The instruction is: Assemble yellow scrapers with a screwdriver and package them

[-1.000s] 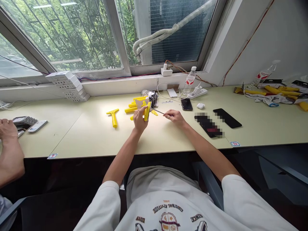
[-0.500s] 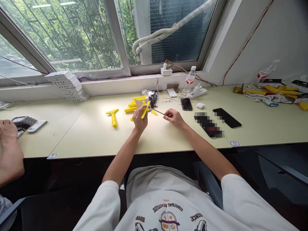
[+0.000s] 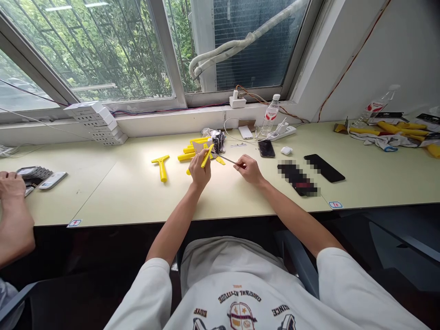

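My left hand (image 3: 200,168) is closed around a yellow T-shaped scraper (image 3: 206,156), its head tilted up toward the right. Between the fingertips of my right hand (image 3: 249,168) is one end of a thin dark metal strip (image 3: 228,160). The strip's far end reaches the scraper's head; whether it sits inside it I cannot tell. Just behind my left hand lie several yellow scraper handles (image 3: 185,156) and a small dark-and-silver pile (image 3: 217,141). Another yellow T-shaped scraper (image 3: 161,167) lies on the table to the left.
A phone (image 3: 266,148), a white earbud case (image 3: 286,150) and two dark flat items, one a black slab (image 3: 324,168), lie to the right. Behind stand a water bottle (image 3: 271,114) and a power strip (image 3: 283,132). A co-worker's hand (image 3: 12,185) rests at far left.
Both hands stay in nearly the same place. The yellow scraper and the metal strip have shifted only very slightly against each other.
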`<state>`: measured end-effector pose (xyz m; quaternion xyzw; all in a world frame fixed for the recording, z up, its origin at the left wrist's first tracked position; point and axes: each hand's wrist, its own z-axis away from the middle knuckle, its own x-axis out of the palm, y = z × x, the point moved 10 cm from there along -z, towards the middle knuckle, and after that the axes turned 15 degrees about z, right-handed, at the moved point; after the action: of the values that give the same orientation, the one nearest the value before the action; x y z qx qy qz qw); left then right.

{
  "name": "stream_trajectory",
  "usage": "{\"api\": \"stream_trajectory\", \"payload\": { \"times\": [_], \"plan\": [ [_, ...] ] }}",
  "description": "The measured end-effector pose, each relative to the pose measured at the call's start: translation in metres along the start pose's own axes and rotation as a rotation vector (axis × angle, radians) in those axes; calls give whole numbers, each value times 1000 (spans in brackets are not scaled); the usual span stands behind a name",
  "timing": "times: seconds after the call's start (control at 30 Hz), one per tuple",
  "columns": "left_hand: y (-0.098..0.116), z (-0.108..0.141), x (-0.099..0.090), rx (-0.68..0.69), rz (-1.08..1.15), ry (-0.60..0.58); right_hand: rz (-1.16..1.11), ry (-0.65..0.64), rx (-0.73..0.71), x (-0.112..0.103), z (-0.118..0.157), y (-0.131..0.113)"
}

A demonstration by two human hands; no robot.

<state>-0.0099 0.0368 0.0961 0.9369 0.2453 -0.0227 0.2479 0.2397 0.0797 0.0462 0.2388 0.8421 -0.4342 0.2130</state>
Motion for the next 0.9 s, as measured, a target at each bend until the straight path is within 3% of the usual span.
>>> {"api": "stream_trajectory", "payload": {
  "times": [0.3, 0.7, 0.9],
  "plan": [
    [-10, -1, -7, -53, 33, 54, -18, -66, -40, 6, 2, -4],
    [-10, -3, -10, -34, -4, 68, -162, -22, 149, 8, 2, 24],
    [-17, -3, -14, -53, 30, 84, -375, -177, 240, 22, 3, 28]
  ]
}}
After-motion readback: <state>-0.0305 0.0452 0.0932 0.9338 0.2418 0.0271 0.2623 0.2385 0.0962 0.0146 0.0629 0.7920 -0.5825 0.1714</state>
